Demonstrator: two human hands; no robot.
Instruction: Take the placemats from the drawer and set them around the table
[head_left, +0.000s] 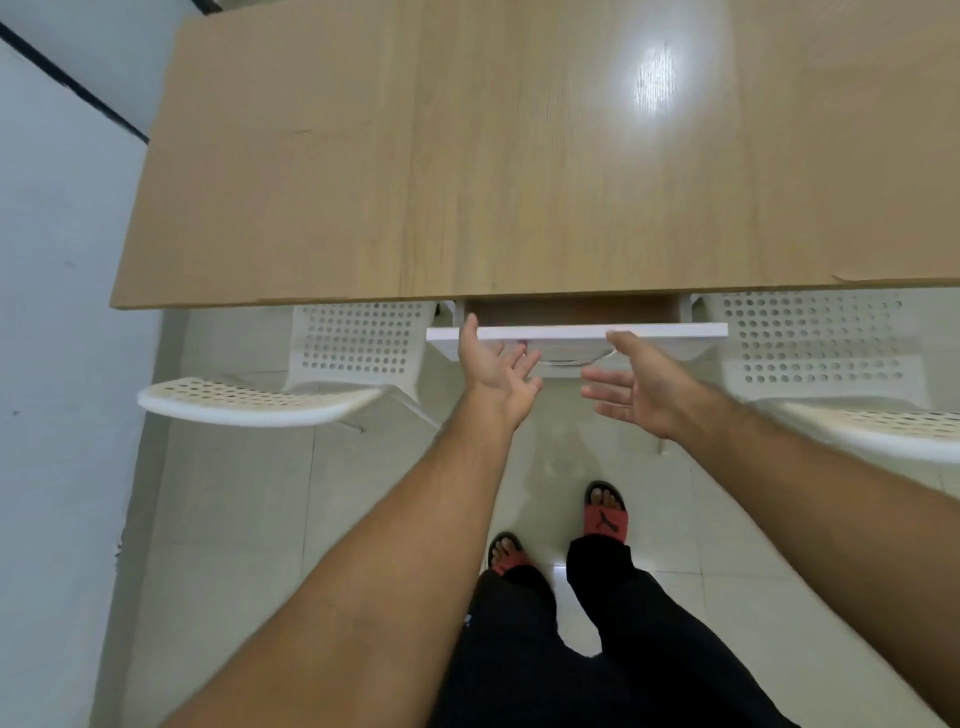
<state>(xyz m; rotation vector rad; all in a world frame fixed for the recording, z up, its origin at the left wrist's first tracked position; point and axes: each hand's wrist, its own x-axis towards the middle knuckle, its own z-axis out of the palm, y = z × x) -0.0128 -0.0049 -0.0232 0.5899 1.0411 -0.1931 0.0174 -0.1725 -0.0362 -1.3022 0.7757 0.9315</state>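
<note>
Reaching left hand (493, 371), right hand (641, 387), drawer (670, 331) ajar

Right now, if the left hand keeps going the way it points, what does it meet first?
Probably the white drawer front: the left hand is open, its fingers aimed just under that panel's edge. Depth is unclear.

**Bare tabletop over tiled floor**

The light wood-grain tabletop (519, 171) carried nothing; only a bright glare patch showed on it. On the pale tiled floor (234, 493) beneath stood two white perforated chairs (358, 338) and the person's feet in red-and-black sandals (605, 512).
</note>
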